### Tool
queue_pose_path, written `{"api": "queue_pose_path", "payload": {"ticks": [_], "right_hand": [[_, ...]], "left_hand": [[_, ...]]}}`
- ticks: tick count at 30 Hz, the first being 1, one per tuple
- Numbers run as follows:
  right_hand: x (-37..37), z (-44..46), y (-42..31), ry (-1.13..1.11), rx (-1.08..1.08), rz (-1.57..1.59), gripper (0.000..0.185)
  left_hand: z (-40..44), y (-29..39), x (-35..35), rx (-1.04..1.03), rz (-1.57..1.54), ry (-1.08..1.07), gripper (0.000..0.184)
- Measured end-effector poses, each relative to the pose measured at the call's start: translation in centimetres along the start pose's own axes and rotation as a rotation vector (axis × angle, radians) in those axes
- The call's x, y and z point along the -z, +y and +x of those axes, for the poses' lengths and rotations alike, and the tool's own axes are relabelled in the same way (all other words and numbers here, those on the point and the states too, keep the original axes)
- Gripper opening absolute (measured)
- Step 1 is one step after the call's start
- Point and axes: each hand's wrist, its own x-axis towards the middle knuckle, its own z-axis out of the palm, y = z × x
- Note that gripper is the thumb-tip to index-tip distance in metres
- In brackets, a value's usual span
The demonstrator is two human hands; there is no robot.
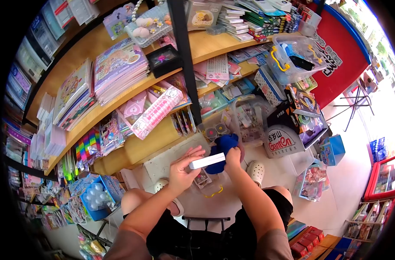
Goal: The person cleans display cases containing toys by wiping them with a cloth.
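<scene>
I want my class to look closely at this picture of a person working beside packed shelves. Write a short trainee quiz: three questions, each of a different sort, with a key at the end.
1. Multiple choice: what does the left hand hold?
A. pink pencil box
B. white box
C. purple book

2. True or false: the right hand grips a blue item.

3. Fill in the missing colour: the clear bin at the upper right of the picture has ____ handles.

Key
1: B
2: True
3: yellow
</scene>
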Motion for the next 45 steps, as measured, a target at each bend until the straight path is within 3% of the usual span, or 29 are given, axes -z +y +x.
{"api": "queue_pose_path", "payload": {"ticks": [7,10,13,14,16,17,19,20,22,24,27,29,32,36,40,44,45], "right_hand": [[-5.5,-8.8,-9.6,-0.332,0.043,0.103,0.032],[-6.6,-11.4,-10.9,-0.313,0.119,0.053,0.026],[-7.3,-13.4,-9.5,-0.393,0.443,-0.241,0.026],[-7.3,-13.3,-6.6,-0.327,0.629,-0.33,0.023],[-8.4,-17.2,-6.1,-0.08,1.201,-1.156,0.019],[-8.2,-16.8,-6.1,-0.115,1.039,-1.114,0.018],[-8.0,-14.8,-6.0,-0.177,0.72,-1.012,0.017],[-7.6,-13.0,-6.2,-0.181,0.729,-0.919,0.02],[-5.9,-8.7,-5.7,-0.115,0.595,-0.859,0.021],[-3.6,-6.5,-5.0,-0.108,0.496,-0.86,0.023],[-1.2,-4.7,-2.7,-0.108,0.029,-0.383,0.022],[-0.2,-4.0,-2.8,-0.207,-0.241,-0.115,0.025],[-2.7,-7.4,-7.3,-0.34,-0.16,0.021,0.025],[-4.8,-9.0,-9.0,-0.512,-0.108,-0.012,0.044],[-6.1,-10.3,-6.3,-0.564,0.168,-0.446,0.052],[-5.5,-11.2,-5.6,-0.631,0.244,-0.702,0.058],[-4.7,-10.4,-3.9,-0.555,0.309,-0.865,0.064]], "left_hand": [[-0.4,-0.2,2.0,-0.038,0.106,0.053,0.027],[-0.6,0.0,2.6,-0.031,0.199,0.051,0.029],[-0.7,-1.4,2.2,-0.04,0.318,0.064,0.028],[-0.8,-1.2,1.6,0.057,0.266,0.07,0.026],[-1.1,-0.3,-0.2,0.254,0.162,0.075,0.023],[-0.4,-1.2,-0.9,-0.06,0.428,0.214,0.02],[-1.1,-0.5,-0.5,0.349,0.235,0.113,0.018],[-1.1,-0.4,-0.3,0.543,0.141,0.058,0.017],[-0.5,-1.8,-0.6,0.214,-0.067,0.204,0.017],[-0.1,-1.4,0.6,0.488,-0.233,0.324,0.008],[1.4,-2.6,2.3,0.437,-0.523,0.403,0.008],[2.0,-1.6,2.8,0.552,-0.672,0.424,0.009],[2.0,-2.4,2.9,0.596,-0.736,0.377,0.011],[1.8,-2.4,1.7,0.671,-0.71,0.293,0.016],[1.0,-3.8,0.6,0.703,-0.606,0.379,0.019],[0.6,-5.2,1.2,0.68,-0.635,0.509,0.019],[0.5,-5.6,1.6,0.662,-0.649,0.544,0.018]]}}
